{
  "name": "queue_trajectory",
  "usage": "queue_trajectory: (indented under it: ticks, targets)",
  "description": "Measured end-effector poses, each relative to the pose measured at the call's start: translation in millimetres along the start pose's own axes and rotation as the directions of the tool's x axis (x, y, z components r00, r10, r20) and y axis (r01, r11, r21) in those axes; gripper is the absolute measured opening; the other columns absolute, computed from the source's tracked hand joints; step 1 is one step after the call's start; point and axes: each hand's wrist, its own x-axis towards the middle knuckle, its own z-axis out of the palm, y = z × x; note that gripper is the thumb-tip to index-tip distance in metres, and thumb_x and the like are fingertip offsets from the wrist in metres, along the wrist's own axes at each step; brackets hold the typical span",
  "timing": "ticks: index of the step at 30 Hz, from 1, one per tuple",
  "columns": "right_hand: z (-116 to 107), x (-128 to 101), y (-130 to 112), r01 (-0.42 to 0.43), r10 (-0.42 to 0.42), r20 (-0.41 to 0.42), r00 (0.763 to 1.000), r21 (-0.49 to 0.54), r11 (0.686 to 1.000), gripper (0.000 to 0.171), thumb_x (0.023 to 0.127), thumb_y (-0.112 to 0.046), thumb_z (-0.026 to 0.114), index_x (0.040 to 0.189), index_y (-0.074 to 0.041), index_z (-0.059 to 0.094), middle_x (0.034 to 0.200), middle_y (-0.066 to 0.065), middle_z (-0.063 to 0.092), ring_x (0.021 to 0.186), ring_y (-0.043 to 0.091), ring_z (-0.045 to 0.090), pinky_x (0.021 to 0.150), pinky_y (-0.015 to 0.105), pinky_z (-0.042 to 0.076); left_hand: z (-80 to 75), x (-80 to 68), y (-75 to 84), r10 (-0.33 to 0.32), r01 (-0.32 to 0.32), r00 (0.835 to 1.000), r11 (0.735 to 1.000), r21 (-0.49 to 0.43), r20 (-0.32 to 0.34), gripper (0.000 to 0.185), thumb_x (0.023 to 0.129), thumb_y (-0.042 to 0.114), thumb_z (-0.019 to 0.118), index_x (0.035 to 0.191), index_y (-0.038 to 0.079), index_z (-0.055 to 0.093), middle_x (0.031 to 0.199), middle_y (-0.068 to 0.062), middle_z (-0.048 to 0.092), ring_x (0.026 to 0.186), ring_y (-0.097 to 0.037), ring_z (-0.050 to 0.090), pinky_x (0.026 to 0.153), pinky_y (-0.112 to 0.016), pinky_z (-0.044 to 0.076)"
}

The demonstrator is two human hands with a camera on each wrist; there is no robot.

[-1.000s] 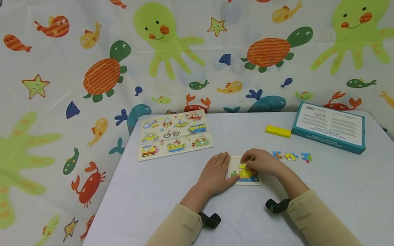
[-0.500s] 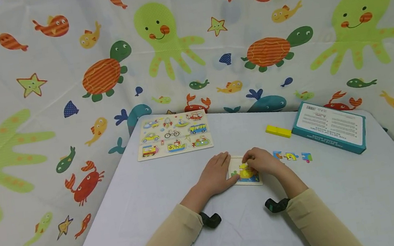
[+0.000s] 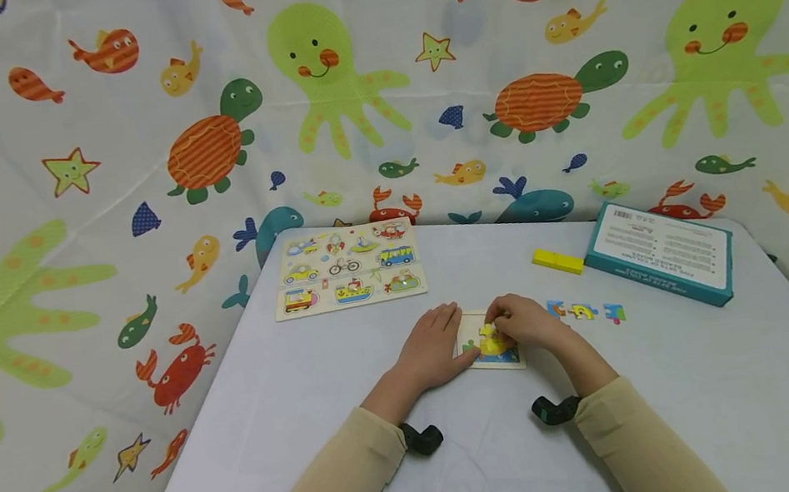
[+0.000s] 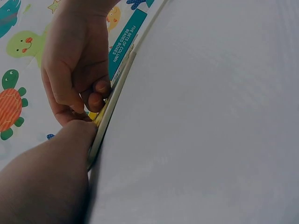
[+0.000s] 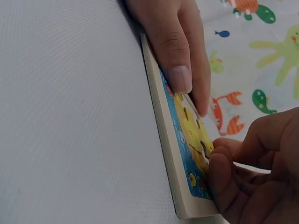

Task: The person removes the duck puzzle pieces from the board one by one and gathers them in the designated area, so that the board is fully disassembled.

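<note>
Small puzzle board [image 3: 490,343] lies flat on the table [image 3: 293,386], mid-front. Left hand [image 3: 430,348] rests on the board's left edge, fingers straight, pressing it down. Right hand [image 3: 526,323] sits over the board's right part, its grip pinching a yellow puzzle piece [image 3: 489,339] on the board. Loose pieces [image 3: 585,312] lie just right of that hand; vehicle puzzle [image 3: 346,268] and teal box [image 3: 659,251] farther back.

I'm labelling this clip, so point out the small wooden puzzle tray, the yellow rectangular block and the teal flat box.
small wooden puzzle tray [image 5: 164,154], right wrist view, on its pale side edge.
yellow rectangular block [image 3: 557,261], head view, on its top face.
teal flat box [image 3: 658,246], head view, on its white printed top.
</note>
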Motion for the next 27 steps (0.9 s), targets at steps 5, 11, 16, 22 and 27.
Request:
queue_trajectory:
  ticks: [5,11,16,22,27]
  targets:
    - [0.7,0.4,2.4,0.003,-0.003,-0.002,1.0,0.019,1.0,0.013,0.09,-0.012,0.049,0.097,-0.012,0.06,0.089,0.007,0.057,0.065,0.018,0.056,0.057,0.027,0.05,0.8,0.5,-0.1,0.0,0.0,1.0,1.0,-0.007,-0.003,0.084,0.086,0.07,0.029,0.147,0.014,0.021,0.153,-0.002,0.02,0.142,-0.018,0.017,0.117,-0.035,0.017]
    - [0.5,-0.9,4.6,0.006,-0.006,0.001,1.0,0.065,0.998,0.011,0.088,-0.014,0.053,0.099,-0.014,0.056,0.091,0.007,0.058,0.066,0.019,0.056,0.058,0.027,0.05,2.6,1.6,-0.9,0.006,-0.006,1.0,1.0,-0.006,-0.017,0.083,0.086,0.07,0.03,0.147,0.013,0.022,0.153,-0.002,0.022,0.141,-0.018,0.018,0.117,-0.035,0.018]
    - [-1.3,-2.5,5.8,0.028,-0.029,0.011,1.0,0.088,0.996,0.013,0.086,-0.016,0.056,0.099,-0.015,0.054,0.091,0.008,0.055,0.065,0.02,0.055,0.058,0.027,0.049,3.9,2.2,-1.2,0.009,-0.009,1.0,1.0,0.0,-0.025,0.085,0.085,0.071,0.028,0.147,0.013,0.023,0.152,-0.002,0.022,0.141,-0.017,0.02,0.116,-0.035,0.019]
    - [-2.1,-4.2,5.3,0.055,-0.059,0.03,0.998,0.113,0.992,0.016,0.085,-0.015,0.058,0.1,-0.013,0.052,0.09,0.008,0.054,0.061,0.019,0.054,0.055,0.027,0.048,4.6,2.4,-0.6,0.008,-0.008,1.0,1.0,0.004,-0.024,0.085,0.085,0.071,0.028,0.147,0.013,0.022,0.152,-0.002,0.022,0.141,-0.018,0.019,0.116,-0.035,0.019]
    - [-3.1,-5.8,4.0,0.075,-0.08,0.03,0.996,0.139,0.987,0.016,0.085,-0.013,0.059,0.1,-0.012,0.052,0.088,0.009,0.054,0.06,0.021,0.053,0.054,0.028,0.048,4.3,2.1,-0.3,0.005,-0.005,1.0,1.0,-0.003,-0.022,0.085,0.085,0.071,0.029,0.147,0.013,0.023,0.152,-0.002,0.022,0.141,-0.018,0.019,0.116,-0.036,0.019]
